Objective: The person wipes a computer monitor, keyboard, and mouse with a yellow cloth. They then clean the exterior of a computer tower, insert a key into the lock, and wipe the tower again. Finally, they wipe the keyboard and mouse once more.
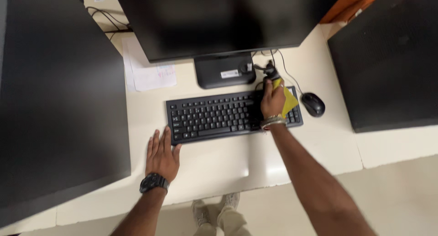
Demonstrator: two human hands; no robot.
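Note:
My right hand (273, 100) holds a yellow cloth (289, 102) and presses it on the right part of a black keyboard (214, 116). A bracelet sits on that wrist. My left hand (161, 154) lies flat on the cream desk (214, 165), fingers spread, its fingertips touching the keyboard's left front corner; a black watch is on that wrist. A black mouse (313, 104) rests just right of the keyboard.
A dark monitor (214, 21) on a black stand (225, 70) rises behind the keyboard, with cables (271, 70) bunched near its base. White paper (148, 71) lies at the back left. Black panels stand at the left (59, 94) and right (388, 58). My shoes (214, 208) show below the desk edge.

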